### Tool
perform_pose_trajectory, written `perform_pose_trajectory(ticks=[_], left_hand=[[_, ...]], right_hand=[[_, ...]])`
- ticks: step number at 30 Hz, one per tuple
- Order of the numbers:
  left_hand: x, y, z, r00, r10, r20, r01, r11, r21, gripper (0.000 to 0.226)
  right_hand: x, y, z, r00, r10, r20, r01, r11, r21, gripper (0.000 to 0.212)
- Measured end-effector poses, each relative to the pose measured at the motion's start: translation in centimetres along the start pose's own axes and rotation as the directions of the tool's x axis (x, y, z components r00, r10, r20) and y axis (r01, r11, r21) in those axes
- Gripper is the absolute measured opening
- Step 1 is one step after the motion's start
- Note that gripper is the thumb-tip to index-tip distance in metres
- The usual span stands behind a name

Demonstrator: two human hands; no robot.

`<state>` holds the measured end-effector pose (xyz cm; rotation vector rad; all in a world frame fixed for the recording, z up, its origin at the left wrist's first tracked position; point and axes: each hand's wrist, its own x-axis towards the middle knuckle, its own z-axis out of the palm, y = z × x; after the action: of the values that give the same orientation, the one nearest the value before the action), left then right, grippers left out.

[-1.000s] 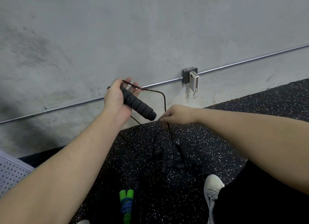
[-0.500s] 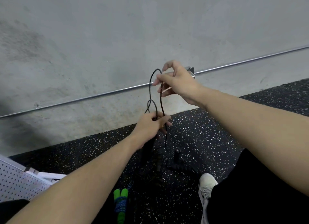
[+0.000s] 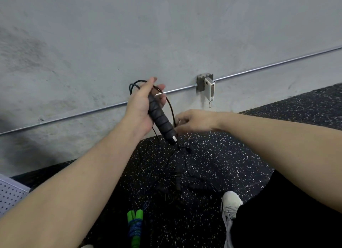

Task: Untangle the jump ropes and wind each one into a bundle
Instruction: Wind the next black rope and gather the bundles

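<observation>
My left hand (image 3: 142, 107) grips a black ribbed jump rope handle (image 3: 161, 120), raised in front of the wall with its metal end pointing down. A thin black cord (image 3: 171, 107) loops over the top of that hand and hangs down its right side. My right hand (image 3: 194, 121) pinches this cord just right of the handle. Below, a tangle of black ropes and handles (image 3: 178, 181) lies on the speckled floor. A rope with green handles (image 3: 136, 227), wound into a bundle with blue cord, lies at the bottom.
A grey concrete wall with a metal conduit (image 3: 259, 69) and a junction box holding a white device (image 3: 209, 89) stands ahead. A perforated white panel (image 3: 9, 196) is at the left edge. My white shoe (image 3: 230, 204) and black trouser leg are at the lower right.
My left hand has risen and turned, so the black handle now shows in its grip. My right hand has come down from above to the cord beside the handle.
</observation>
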<state>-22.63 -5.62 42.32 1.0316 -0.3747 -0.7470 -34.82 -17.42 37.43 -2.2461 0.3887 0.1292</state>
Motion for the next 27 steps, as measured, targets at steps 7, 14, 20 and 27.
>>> perform_pose_trajectory(ticks=[7, 14, 20, 27], left_hand=[[-0.9, -2.8, -2.8, 1.0, -0.027, 0.012, 0.02, 0.927, 0.374, 0.026], [-2.1, -7.0, -4.3, 0.979, -0.161, 0.128, 0.034, 0.739, 0.672, 0.012], [-1.4, -7.0, -3.9, 0.993, -0.055, 0.106, -0.028, 0.753, 0.658, 0.007], [-1.1, -5.8, -3.5, 0.999, -0.017, 0.038, 0.0, 0.914, 0.406, 0.004]], right_hand=[[0.6, -2.1, -2.8, 0.904, 0.006, -0.427, 0.179, 0.902, 0.392, 0.006], [-0.1, -3.5, -3.2, 0.892, -0.014, -0.452, 0.249, 0.849, 0.466, 0.016], [-0.7, -2.2, -3.7, 0.894, 0.057, -0.445, 0.23, 0.793, 0.564, 0.029], [-1.8, 3.0, -2.6, 0.973, 0.218, 0.081, -0.21, 0.973, -0.096, 0.072]])
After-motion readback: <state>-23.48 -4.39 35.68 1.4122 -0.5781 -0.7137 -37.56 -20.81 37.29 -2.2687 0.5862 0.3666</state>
